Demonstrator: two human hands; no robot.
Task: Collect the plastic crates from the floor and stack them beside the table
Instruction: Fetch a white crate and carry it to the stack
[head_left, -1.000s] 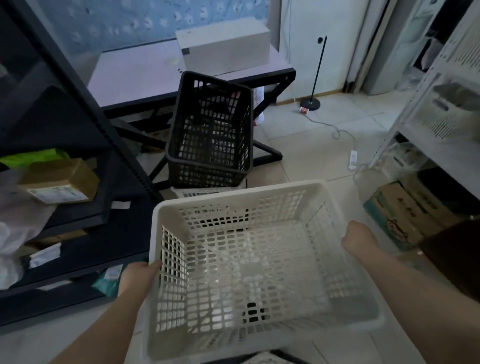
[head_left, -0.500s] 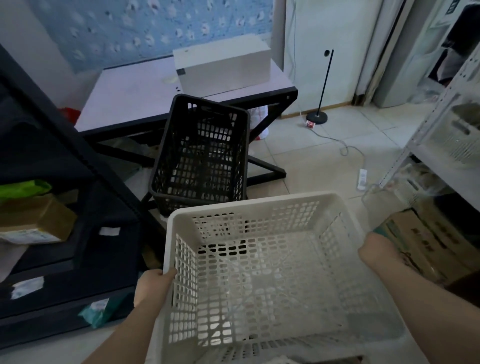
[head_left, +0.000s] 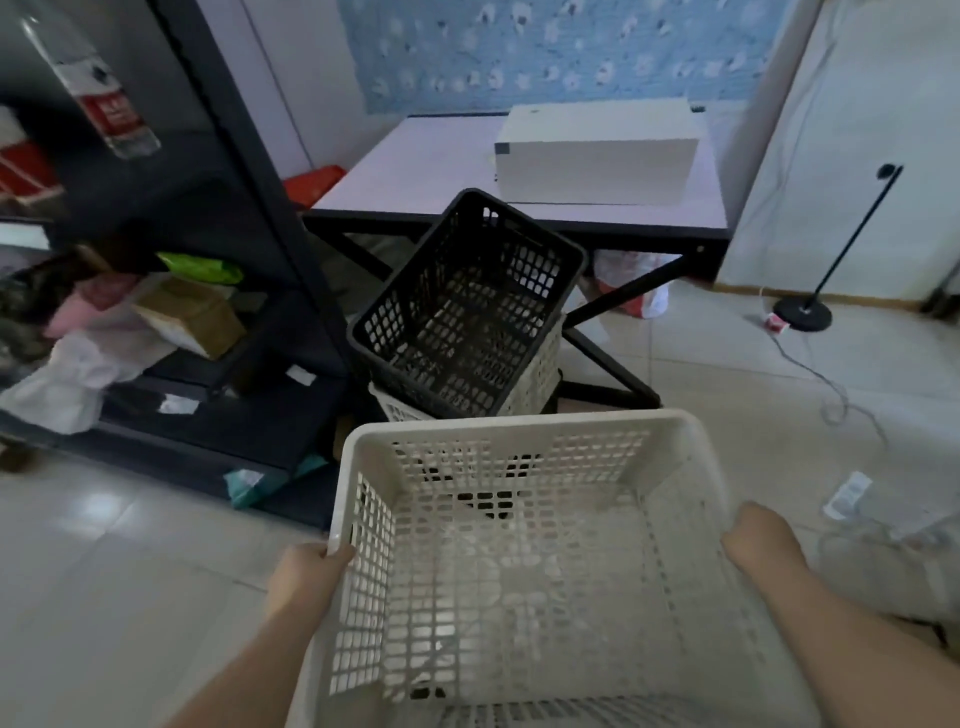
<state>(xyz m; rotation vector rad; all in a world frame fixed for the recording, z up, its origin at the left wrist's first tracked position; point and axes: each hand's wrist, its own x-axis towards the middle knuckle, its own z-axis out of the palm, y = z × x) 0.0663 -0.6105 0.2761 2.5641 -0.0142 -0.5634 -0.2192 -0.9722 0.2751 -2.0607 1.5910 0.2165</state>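
Observation:
I hold a large white plastic crate (head_left: 524, 561) in front of me, above the floor. My left hand (head_left: 306, 574) grips its left rim and my right hand (head_left: 761, 543) grips its right rim. Just beyond it stands a black crate (head_left: 467, 306), tilted, resting on a white crate (head_left: 535, 374) of which only the edges show. That stack sits on the floor in front of the table (head_left: 415, 171), beside its black cross leg.
A white box (head_left: 597, 150) lies on the table. A dark shelf unit (head_left: 171, 291) full of boxes and bags stands at the left. On the tiled floor at the right are a lamp stand (head_left: 802, 314), a cable and a power strip (head_left: 847, 493).
The view has swung left and the shelf unit now fills the left side. The stack and table sit more to the middle. Both hands keep their hold on the white crate.

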